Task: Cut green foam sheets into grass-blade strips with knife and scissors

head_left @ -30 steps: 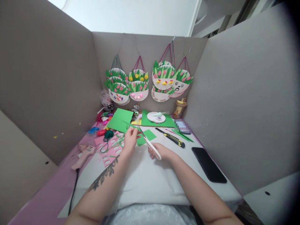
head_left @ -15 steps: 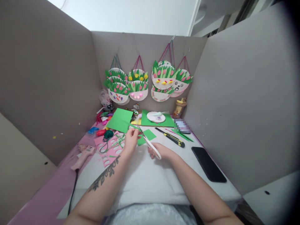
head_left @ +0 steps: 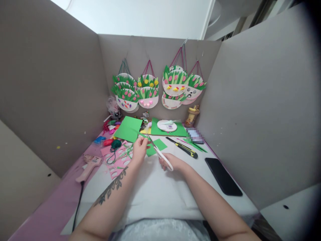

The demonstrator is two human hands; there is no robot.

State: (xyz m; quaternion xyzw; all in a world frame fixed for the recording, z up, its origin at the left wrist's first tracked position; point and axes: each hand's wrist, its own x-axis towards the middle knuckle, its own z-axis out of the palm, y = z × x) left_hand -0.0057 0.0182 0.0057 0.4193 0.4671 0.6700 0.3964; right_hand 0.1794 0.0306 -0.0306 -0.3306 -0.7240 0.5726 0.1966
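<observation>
My left hand (head_left: 139,149) pinches a small piece of green paper (head_left: 153,147) above the white table sheet (head_left: 160,194). White-handled scissors (head_left: 160,154) sit in my right hand (head_left: 173,163), their blades pointing up and left into the green paper near my left fingers. Both hands hover close together over the middle of the table.
A black phone (head_left: 223,176) lies at the right, a black-and-yellow utility knife (head_left: 184,148) behind my hands. Green sheets (head_left: 129,128), a paper plate (head_left: 167,125), pink cut-out scraps (head_left: 116,157), a pink glue gun (head_left: 89,166) and small clutter fill the left. Paper-plate flower crafts (head_left: 147,90) hang on the grey partition.
</observation>
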